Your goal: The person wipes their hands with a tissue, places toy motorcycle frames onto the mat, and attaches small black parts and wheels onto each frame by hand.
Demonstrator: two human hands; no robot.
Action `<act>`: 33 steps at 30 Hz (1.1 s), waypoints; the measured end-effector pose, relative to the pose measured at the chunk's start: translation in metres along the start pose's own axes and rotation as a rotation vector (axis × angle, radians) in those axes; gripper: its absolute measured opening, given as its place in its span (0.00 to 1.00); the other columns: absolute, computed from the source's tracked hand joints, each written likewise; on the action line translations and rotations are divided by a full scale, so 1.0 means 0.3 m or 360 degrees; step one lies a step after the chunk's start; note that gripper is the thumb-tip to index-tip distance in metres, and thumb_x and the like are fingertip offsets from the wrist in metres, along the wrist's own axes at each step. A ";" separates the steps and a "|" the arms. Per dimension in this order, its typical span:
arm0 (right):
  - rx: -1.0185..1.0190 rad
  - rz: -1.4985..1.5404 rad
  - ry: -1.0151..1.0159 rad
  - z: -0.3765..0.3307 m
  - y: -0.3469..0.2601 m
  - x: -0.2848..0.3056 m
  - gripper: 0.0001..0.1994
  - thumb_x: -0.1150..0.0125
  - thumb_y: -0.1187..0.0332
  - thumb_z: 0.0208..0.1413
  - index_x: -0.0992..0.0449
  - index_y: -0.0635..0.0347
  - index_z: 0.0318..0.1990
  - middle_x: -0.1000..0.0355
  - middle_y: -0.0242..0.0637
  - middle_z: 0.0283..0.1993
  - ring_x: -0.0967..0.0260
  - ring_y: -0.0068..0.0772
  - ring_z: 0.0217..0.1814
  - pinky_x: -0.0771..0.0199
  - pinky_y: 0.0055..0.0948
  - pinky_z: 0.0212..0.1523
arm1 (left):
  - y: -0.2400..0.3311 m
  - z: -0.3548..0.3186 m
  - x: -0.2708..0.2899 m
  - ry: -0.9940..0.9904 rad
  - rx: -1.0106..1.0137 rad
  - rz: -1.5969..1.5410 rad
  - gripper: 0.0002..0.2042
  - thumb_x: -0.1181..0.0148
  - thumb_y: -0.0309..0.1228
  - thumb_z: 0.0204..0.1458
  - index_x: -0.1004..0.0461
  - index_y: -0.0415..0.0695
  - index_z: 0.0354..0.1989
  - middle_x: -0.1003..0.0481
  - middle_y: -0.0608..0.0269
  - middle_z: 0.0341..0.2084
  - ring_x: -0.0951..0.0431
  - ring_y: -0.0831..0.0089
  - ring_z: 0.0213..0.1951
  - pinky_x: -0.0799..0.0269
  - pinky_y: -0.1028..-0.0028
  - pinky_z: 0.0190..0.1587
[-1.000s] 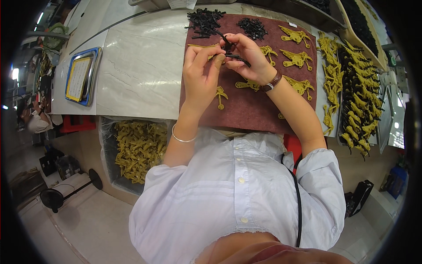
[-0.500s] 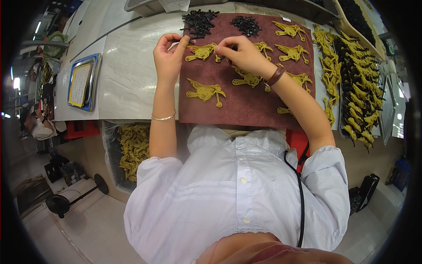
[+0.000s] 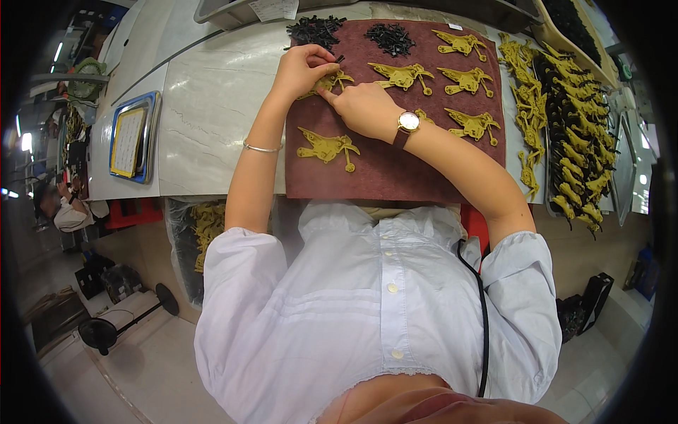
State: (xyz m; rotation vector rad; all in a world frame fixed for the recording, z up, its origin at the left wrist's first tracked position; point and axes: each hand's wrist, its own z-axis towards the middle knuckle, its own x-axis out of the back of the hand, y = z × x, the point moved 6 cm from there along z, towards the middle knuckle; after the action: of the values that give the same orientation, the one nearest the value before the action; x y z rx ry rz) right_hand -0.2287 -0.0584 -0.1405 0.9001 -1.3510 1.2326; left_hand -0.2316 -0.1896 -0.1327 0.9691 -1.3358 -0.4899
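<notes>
Here, on a maroon mat point(image 3: 395, 173) covering the marble table point(image 3: 212, 106), the left hand point(image 3: 302, 71) and right hand point(image 3: 367, 109) pinch a yellow piece point(image 3: 326, 83), bare marble lying leftward.

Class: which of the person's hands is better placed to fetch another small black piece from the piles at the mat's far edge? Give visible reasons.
Probably the left hand: it lies just below the nearer black pile, while the right hand sits farther back, pressing on the yellow figure.

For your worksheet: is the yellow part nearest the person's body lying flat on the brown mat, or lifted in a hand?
Lying flat. The yellow part rests on the brown mat, with neither hand touching it.
</notes>
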 end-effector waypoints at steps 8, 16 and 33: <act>0.0036 -0.0002 -0.0068 -0.005 -0.008 0.030 0.28 0.47 0.74 0.50 0.37 0.56 0.63 0.26 0.39 0.28 0.25 0.40 0.28 0.25 0.35 0.26 | -0.023 0.022 0.017 -0.0170 -0.0093 -0.0030 0.08 0.33 0.26 0.46 0.20 0.38 0.34 0.20 0.60 0.29 0.20 0.76 0.32 0.26 0.77 0.36; 0.0044 -0.0056 -0.0056 -0.005 -0.010 0.004 0.28 0.48 0.74 0.51 0.38 0.58 0.63 0.27 0.37 0.26 0.26 0.37 0.27 0.26 0.32 0.25 | 0.007 0.003 0.013 -0.0041 -0.0296 0.0140 0.08 0.33 0.27 0.45 0.18 0.40 0.34 0.19 0.61 0.29 0.20 0.75 0.32 0.25 0.77 0.37; 0.0036 0.0070 -0.0034 -0.018 -0.021 0.062 0.20 0.43 0.73 0.45 0.30 0.62 0.50 0.25 0.43 0.29 0.24 0.43 0.31 0.25 0.38 0.29 | 0.122 -0.172 0.030 0.0254 -0.0913 0.0650 0.16 0.45 0.29 0.53 0.25 0.45 0.51 0.28 0.57 0.52 0.29 0.63 0.53 0.34 0.67 0.54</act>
State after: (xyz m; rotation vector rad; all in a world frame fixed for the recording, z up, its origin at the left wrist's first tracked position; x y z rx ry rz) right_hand -0.2247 -0.0523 -0.1217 0.9055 -1.3827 1.2774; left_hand -0.1887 -0.1611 -0.0949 0.2465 -1.1166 -0.4337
